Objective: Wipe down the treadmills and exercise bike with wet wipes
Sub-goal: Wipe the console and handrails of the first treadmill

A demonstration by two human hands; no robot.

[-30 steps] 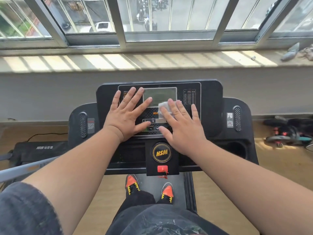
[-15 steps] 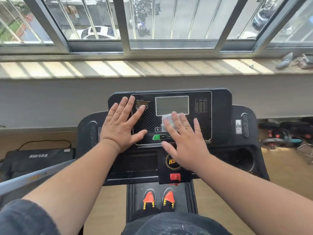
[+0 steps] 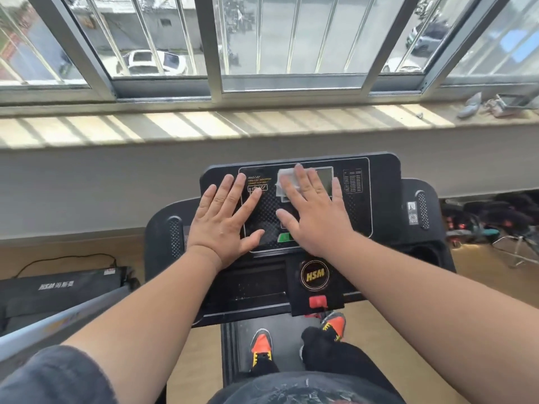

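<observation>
The right hand (image 3: pixel 316 212) lies flat, fingers straight, pressing a white wet wipe (image 3: pixel 287 182) against the treadmill console (image 3: pixel 385 182), over the display screen (image 3: pixel 323 179) at the panel's 12 o'clock. The left hand (image 3: pixel 226 221) rests open and flat at the panel's 9 o'clock. A cup holder (image 3: pixel 424 253) sits at the console's 4 o'clock; its contents cannot be made out.

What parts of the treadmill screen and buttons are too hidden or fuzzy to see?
Head view only:
- Display screen: left part hidden by the wet wipe and right hand.
- Buttons beside the green button: hidden by the right hand.
- Yellow lettering: too small to read, partly under the left hand.
</observation>
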